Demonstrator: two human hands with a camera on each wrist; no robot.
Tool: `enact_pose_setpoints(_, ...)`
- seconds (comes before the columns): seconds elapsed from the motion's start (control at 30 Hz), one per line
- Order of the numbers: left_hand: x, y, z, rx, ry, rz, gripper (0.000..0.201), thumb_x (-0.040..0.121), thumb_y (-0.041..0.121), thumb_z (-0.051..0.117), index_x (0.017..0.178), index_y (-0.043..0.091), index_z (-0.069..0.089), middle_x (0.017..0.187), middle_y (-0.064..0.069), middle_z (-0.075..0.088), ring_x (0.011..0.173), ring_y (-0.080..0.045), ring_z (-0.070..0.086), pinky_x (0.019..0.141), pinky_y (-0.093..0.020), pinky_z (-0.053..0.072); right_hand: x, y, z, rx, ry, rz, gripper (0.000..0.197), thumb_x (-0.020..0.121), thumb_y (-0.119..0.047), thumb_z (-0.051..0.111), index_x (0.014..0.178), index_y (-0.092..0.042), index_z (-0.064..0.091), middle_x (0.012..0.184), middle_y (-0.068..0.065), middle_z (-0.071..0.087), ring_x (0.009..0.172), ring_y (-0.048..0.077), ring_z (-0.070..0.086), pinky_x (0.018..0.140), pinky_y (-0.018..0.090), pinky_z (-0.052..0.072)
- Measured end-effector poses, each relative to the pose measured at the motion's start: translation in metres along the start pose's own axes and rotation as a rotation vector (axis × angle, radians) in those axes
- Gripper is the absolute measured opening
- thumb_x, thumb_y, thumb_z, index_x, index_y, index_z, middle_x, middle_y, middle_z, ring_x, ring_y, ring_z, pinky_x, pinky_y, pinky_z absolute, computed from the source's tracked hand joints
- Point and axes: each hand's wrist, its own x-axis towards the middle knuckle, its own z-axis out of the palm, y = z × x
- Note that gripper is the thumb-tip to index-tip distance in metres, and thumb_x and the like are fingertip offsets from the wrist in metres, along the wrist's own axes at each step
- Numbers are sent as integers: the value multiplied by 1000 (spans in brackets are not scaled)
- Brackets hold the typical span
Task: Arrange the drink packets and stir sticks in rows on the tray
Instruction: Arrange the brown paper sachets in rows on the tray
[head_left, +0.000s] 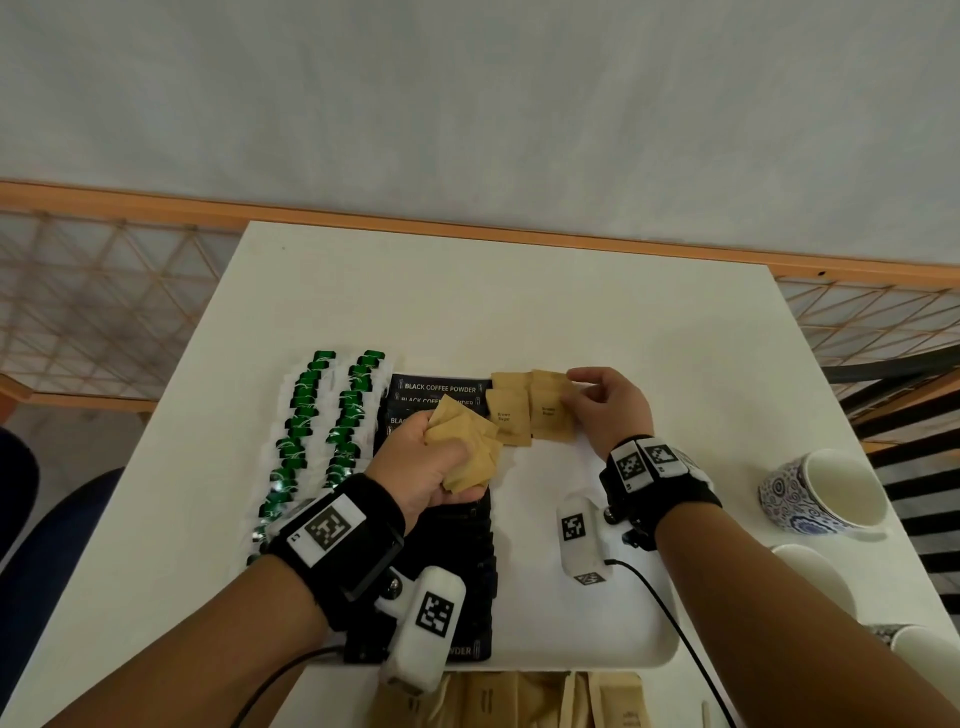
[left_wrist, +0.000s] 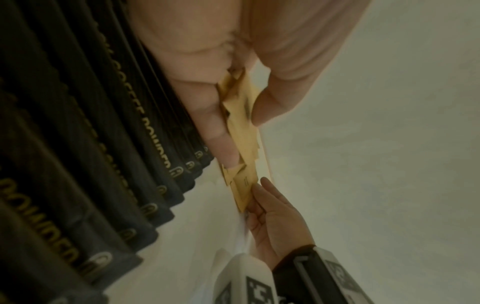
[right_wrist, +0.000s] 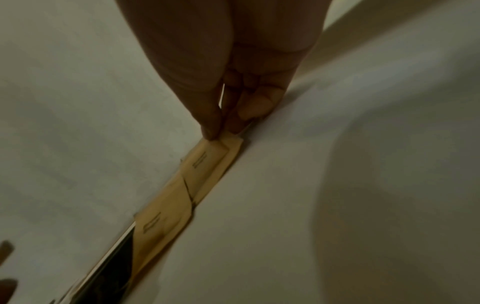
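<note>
While left hand (head_left: 426, 467) grips sugar packets (head_left: 467, 447), right hand (head_left: 608, 405) pinches one

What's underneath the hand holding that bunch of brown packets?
Beneath the left hand and its brown sugar packets lies a row of overlapping black coffee powder packets on the white tray. The hand and wrist hide the row's middle.

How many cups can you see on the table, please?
3: a patterned cup tipped on its side at the right edge, a white cup nearer the person, and another cup cut off by the frame. More may be hidden.
</note>
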Motion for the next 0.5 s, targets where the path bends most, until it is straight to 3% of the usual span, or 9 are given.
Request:
enact_pose_setpoints(0.13,1,-1,3,-1,-27,-14,35,89,-13,43,111,14,51,113,-15,57,92,-30,65,67,-38,60,0,2,0,-40,21,-5,21,85,-18,64,105,-24,64,75,-7,60,66,8,56,58,18,42)
enact_pose_setpoints(0.3,2,-4,5,-7,-23,6,34,90,-10,52,110,16,53,120,-15,57,105,-34,62,67,-37,61,-2,4,-3,-41,41,8,25,86,-18,62,111,-23,62,73,-9,54,64,6,52,58,17,39)
enact_pose_setpoints(0.4,1,-5,4,17,-23,14,29,87,-4,61,109,14,55,114,-16,61,98,-32,66,61,-34,60,-13,-4,-4,-2,46,-16,18,90,-23,60,107,-24,64,73,-9,56,65,7,53,59,16,41)
enact_pose_setpoints(0.5,0,-5,3,75,-3,33,26,84,2,67,106,13,58,103,-14,65,79,-24,68,48,-27,55,-30,-21,-1,90,-119,-96,12,90,-29,62,99,-25,68,78,-8,66,68,3,62,62,19,50)
